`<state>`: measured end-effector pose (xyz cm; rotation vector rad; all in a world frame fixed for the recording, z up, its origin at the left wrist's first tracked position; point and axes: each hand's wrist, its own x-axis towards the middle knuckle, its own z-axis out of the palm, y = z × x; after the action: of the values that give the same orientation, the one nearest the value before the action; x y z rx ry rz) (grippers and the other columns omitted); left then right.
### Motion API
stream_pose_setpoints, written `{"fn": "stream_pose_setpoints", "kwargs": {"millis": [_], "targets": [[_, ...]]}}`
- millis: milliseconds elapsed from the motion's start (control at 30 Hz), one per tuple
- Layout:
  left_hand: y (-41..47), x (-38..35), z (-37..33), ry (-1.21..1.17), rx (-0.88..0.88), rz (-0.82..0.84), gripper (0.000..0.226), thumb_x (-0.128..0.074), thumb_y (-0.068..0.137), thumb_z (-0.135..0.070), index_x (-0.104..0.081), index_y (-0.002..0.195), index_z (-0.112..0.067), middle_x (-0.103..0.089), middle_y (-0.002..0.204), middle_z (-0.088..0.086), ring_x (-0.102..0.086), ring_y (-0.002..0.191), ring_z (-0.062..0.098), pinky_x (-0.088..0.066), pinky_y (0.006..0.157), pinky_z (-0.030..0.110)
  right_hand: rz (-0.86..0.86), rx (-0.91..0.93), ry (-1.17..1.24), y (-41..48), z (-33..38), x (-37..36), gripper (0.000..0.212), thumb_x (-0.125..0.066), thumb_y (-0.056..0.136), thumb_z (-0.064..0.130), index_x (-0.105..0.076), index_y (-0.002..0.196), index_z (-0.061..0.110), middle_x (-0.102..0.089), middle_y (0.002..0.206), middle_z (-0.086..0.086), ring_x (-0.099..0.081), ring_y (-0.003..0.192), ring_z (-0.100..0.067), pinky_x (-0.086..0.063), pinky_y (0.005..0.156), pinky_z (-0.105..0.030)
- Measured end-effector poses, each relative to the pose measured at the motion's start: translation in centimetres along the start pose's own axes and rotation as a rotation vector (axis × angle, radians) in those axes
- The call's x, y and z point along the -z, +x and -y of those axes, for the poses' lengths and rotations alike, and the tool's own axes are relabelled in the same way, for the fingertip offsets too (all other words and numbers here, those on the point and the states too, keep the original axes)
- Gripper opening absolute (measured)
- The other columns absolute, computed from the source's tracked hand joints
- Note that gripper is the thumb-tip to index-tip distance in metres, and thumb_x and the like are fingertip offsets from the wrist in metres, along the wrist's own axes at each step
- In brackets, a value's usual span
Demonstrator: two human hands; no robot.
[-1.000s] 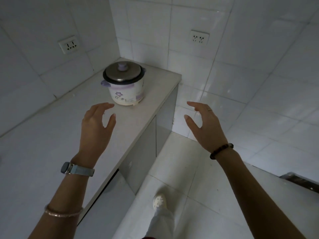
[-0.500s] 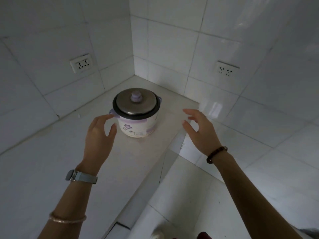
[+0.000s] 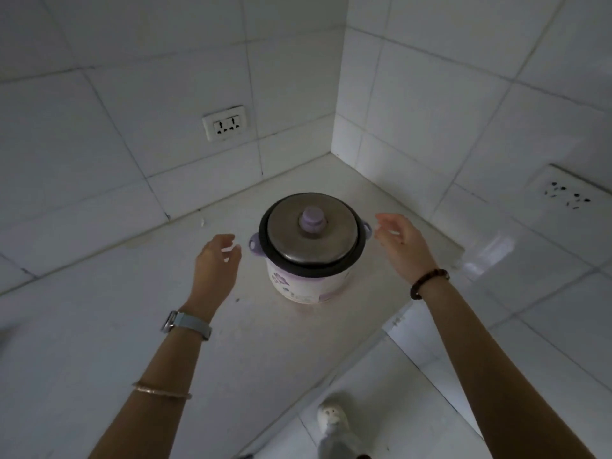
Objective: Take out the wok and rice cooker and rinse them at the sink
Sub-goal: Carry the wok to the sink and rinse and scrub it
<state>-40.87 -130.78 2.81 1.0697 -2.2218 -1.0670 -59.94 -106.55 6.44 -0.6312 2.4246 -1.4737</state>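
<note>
1. The white counter (image 3: pixel 139 342) fills the corner between the tiled walls.
2. The rice cooker (image 3: pixel 308 279) stands upright on the counter, near that corner, with its metal lid (image 3: pixel 311 246) on it.
3. My left hand (image 3: pixel 215 263) is at 9 o'clock of the cooker. The fingers are loosely spread and grasp nothing. They are just beside the purple side handle (image 3: pixel 254 242), but apart from it.
4. My right hand (image 3: pixel 402 246) is at 3 o'clock of the cooker. It is also released, near the cooker but not touching.
5. A wall socket (image 3: pixel 225 123) is at 11 o'clock of the cooker.
6. The purple knob (image 3: pixel 313 220) sits in the middle of the lid.
</note>
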Motion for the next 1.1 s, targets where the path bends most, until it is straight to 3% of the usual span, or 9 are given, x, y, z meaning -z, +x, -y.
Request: {"fn": "stream_pose_setpoints", "kwargs": {"millis": [133,233,333,400,467,633,867,1100], "targets": [[2.3,-2.8,-0.5,0.070,0.140,-0.012,0.031,-0.051,0.098,-0.017,-0.056,0.125,-0.004,-0.066,0.115,0.017,-0.062,0.101,0.034,-0.046,0.081,0.034,0.063,-0.114,-0.010,5.4,-2.9,-0.1,0.028,-0.052,0.095,0.027,-0.056,0.122,0.022,-0.059,0.122,-0.004,-0.058,0.110,-0.023,-0.049,0.096,-0.044],[3.5,-4.5,-0.4,0.091,0.229,0.005,0.029,-0.050,0.099,-0.022,-0.057,0.122,-0.005,-0.069,0.106,0.017,-0.066,0.093,0.034,-0.054,0.080,0.041,0.099,-0.168,-0.020,8.4,-4.5,-0.5,0.028,-0.053,0.093,0.023,-0.057,0.121,0.017,-0.062,0.119,-0.007,-0.060,0.107,-0.025,-0.049,0.096,-0.046],[4.1,-5.8,-0.2,0.095,0.310,-0.002,0.024,-0.046,0.101,-0.025,-0.060,0.111,-0.008,-0.071,0.086,0.011,-0.068,0.075,0.026,-0.056,0.069,0.037,0.099,-0.187,-0.014,10.5,-6.0,-0.9,0.025,-0.052,0.093,0.016,-0.060,0.116,0.012,-0.067,0.103,-0.009,-0.064,0.096,-0.027,-0.052,0.091,-0.048],[4.3,-6.7,0.0,0.087,0.339,-0.023,0.023,-0.045,0.101,-0.024,-0.060,0.103,-0.007,-0.067,0.071,0.004,-0.064,0.062,0.016,-0.050,0.058,0.026,0.077,-0.180,-0.034,11.6,-6.6,-1.1,0.022,-0.051,0.094,0.011,-0.061,0.114,0.009,-0.067,0.090,-0.007,-0.066,0.086,-0.025,-0.055,0.086,-0.045],[4.4,-7.3,-0.1,0.093,0.357,-0.043,0.023,-0.045,0.102,-0.021,-0.060,0.094,-0.006,-0.061,0.062,-0.001,-0.059,0.056,0.009,-0.042,0.052,0.016,0.080,-0.162,-0.053,12.3,-7.0,-1.4,0.021,-0.052,0.094,0.007,-0.061,0.113,0.005,-0.065,0.090,-0.010,-0.064,0.078,-0.024,-0.057,0.078,-0.039],[4.7,-8.0,-0.5,0.096,0.398,-0.095,0.030,-0.043,0.102,-0.016,-0.055,0.077,-0.005,-0.055,0.059,0.001,-0.052,0.053,0.009,-0.039,0.043,0.005,0.209,-0.161,-0.127,13.6,-8.1,-1.9,0.020,-0.053,0.096,0.016,-0.061,0.106,0.001,-0.062,0.083,-0.008,-0.061,0.064,-0.018,-0.052,0.058,-0.024],[4.8,-7.9,-0.6,0.089,0.385,-0.116,0.036,-0.045,0.102,-0.023,-0.054,0.070,-0.010,-0.056,0.058,0.000,-0.053,0.053,0.009,-0.040,0.045,0.009,0.278,-0.140,-0.144,13.7,-8.9,-2.7,0.019,-0.045,0.100,0.020,-0.057,0.092,0.007,-0.061,0.069,-0.005,-0.058,0.053,-0.013,-0.046,0.041,-0.011],[4.0,-7.6,-0.1,0.036,0.354,-0.139,0.040,-0.046,0.101,-0.024,-0.055,0.065,-0.011,-0.057,0.057,0.003,-0.053,0.052,0.012,-0.038,0.054,0.018,0.199,-0.083,-0.129,12.9,-8.9,-3.6,0.023,-0.044,0.100,0.019,-0.056,0.086,0.006,-0.058,0.065,-0.006,-0.053,0.049,-0.013,-0.043,0.039,-0.011]]}}
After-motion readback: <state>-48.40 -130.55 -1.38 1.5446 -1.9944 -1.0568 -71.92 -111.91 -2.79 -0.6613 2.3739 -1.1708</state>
